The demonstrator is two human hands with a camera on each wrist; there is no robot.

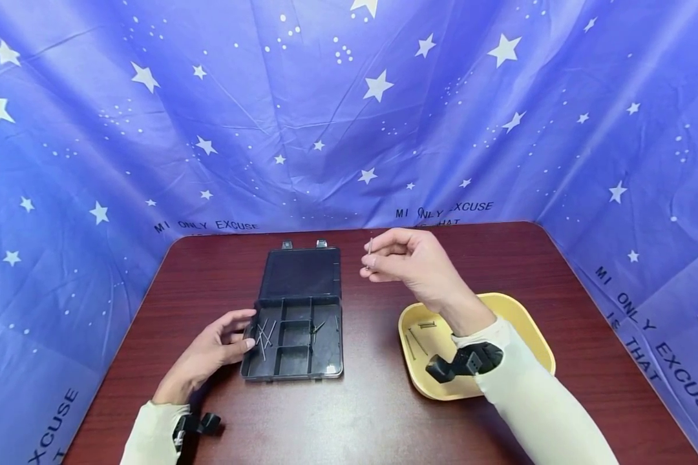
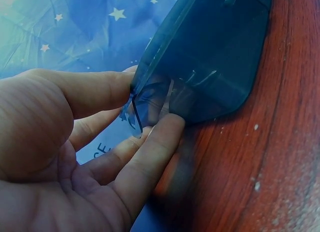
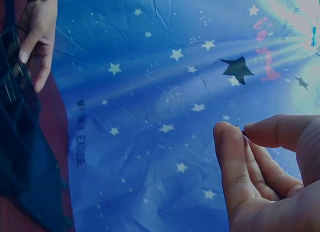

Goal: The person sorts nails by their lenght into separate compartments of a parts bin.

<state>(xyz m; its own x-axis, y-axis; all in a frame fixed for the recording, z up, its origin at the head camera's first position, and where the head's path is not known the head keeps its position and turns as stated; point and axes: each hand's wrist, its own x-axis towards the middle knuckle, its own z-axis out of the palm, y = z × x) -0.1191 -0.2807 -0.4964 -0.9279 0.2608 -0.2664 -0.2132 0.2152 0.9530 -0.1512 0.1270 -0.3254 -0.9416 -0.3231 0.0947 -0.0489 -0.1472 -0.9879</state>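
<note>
An organizer box, dark and see-through, lies with its lid folded back on the table. My left hand holds its left edge, and the left wrist view has the thumb and fingers around a box corner. Thin silver nails lie crossed in the long left compartment, and several small dark pieces sit in the middle. Above the table, right of the lid, my right hand pinches a slim metal nail upright between thumb and fingertips. In the right wrist view, the fingertips mostly hide it.
A yellow tray stands on the right under my right forearm, with several nails inside. The dark red wooden table ends at a blue star-patterned curtain at the back and sides.
</note>
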